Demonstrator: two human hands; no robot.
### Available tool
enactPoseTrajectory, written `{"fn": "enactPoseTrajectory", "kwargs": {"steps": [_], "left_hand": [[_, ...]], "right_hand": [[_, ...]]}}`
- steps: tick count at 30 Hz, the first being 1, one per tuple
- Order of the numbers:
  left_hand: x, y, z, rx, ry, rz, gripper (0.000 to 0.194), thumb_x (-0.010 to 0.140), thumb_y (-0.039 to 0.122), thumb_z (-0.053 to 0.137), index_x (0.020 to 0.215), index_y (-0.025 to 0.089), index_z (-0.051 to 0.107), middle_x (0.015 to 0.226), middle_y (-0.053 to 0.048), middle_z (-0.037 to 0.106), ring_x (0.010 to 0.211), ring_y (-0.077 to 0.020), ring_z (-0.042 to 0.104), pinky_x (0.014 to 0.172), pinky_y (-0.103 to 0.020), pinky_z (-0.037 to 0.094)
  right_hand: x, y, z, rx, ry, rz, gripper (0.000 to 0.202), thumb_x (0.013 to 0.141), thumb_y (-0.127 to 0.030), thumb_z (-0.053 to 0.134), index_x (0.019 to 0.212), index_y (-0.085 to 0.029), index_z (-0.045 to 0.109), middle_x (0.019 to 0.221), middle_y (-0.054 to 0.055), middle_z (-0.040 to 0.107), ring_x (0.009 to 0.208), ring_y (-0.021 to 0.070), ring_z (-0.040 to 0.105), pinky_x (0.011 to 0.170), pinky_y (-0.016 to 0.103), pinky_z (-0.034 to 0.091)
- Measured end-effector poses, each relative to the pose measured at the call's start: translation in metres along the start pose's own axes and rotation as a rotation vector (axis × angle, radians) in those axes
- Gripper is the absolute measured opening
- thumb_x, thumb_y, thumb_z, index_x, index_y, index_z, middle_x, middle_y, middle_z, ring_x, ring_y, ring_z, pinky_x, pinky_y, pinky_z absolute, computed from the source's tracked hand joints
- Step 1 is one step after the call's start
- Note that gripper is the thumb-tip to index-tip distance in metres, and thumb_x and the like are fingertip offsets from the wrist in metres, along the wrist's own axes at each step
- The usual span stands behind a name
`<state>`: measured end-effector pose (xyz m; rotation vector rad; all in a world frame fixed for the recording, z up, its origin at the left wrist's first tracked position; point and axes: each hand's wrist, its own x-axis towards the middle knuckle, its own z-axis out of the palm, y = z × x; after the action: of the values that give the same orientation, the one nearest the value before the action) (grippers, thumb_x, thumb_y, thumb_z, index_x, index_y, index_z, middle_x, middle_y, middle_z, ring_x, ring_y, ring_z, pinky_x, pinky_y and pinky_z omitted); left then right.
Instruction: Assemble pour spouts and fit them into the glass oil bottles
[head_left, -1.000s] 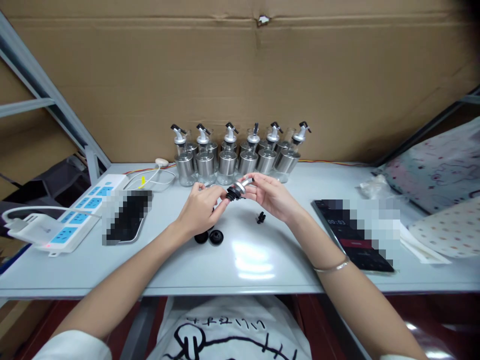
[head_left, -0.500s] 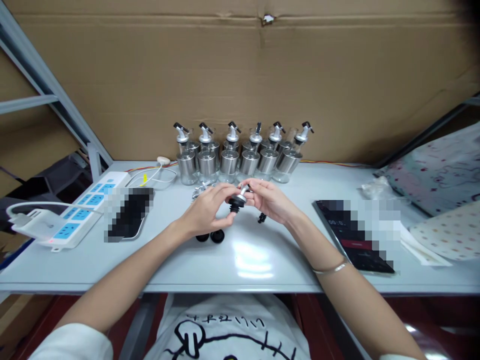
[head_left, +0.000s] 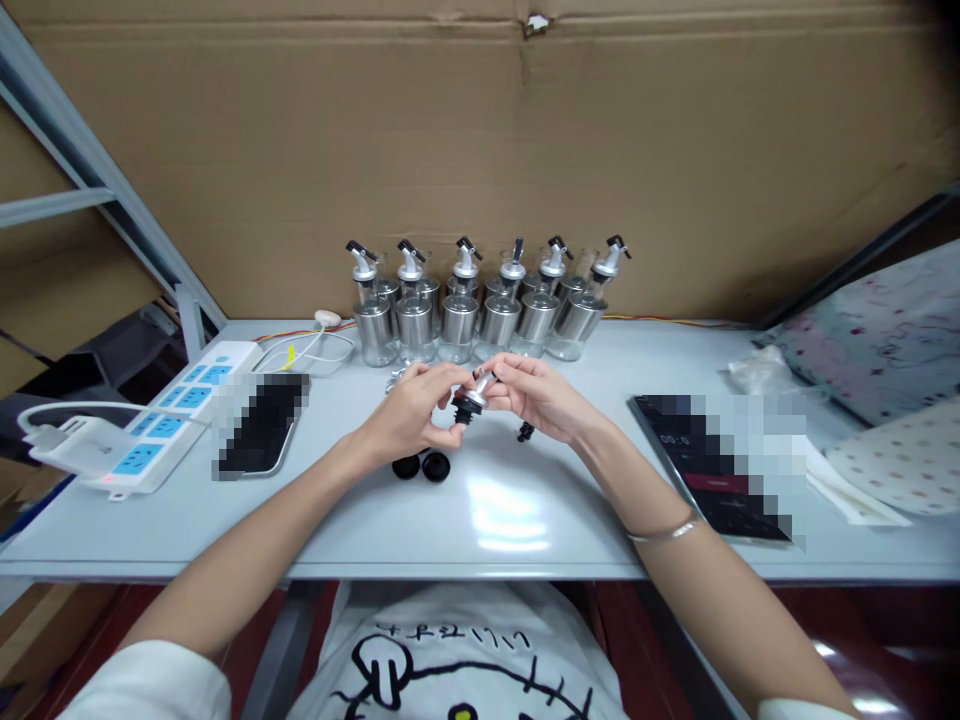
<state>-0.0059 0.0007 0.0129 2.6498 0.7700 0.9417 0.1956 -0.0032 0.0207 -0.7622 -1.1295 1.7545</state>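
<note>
while my left hand (head_left: 401,412) grips the spout (head_left: 468,402) near its black stopper, my right hand (head_left: 540,398) pinches the upper end, above the table (head_left: 585,540) and before the bottles (head_left: 459,322). if either pinch slackens, the smooth metal could slip and strike the black caps (head_left: 436,466). the phone (head_left: 694,465) shows "00:0", partly masked; shirt (head_left: 420,600) lettering is unclear.
</note>
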Motion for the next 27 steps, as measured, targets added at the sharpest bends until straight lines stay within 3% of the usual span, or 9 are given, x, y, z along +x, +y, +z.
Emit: {"fn": "enactPoseTrajectory", "kwargs": {"steps": [19,27], "left_hand": [[0.0006,-0.0012,-0.0012,0.047,-0.073,-0.023,0.036,0.068,0.013,0.053,0.104,0.020,0.051,0.097,0.002,0.061,0.057,-0.0082,0.050,0.082,-0.028,0.034],[-0.0008,-0.0049,0.0005,0.045,-0.039,0.011,0.032,0.069,0.010,0.050,0.100,0.020,0.051,0.095,0.001,0.064,0.058,-0.0092,0.051,0.083,-0.029,0.035]], "right_hand": [[0.0016,0.0035,-0.0017,0.045,0.013,0.025,0.029,0.063,-0.036,0.083,0.077,-0.016,0.068,0.066,0.001,0.070,0.062,0.0119,0.067,0.066,0.024,0.057],[0.0007,0.0035,-0.0001,0.044,-0.011,0.026,0.028,0.064,-0.036,0.082,0.078,-0.015,0.068,0.071,0.004,0.073,0.067,0.0125,0.069,0.069,0.024,0.057]]}}
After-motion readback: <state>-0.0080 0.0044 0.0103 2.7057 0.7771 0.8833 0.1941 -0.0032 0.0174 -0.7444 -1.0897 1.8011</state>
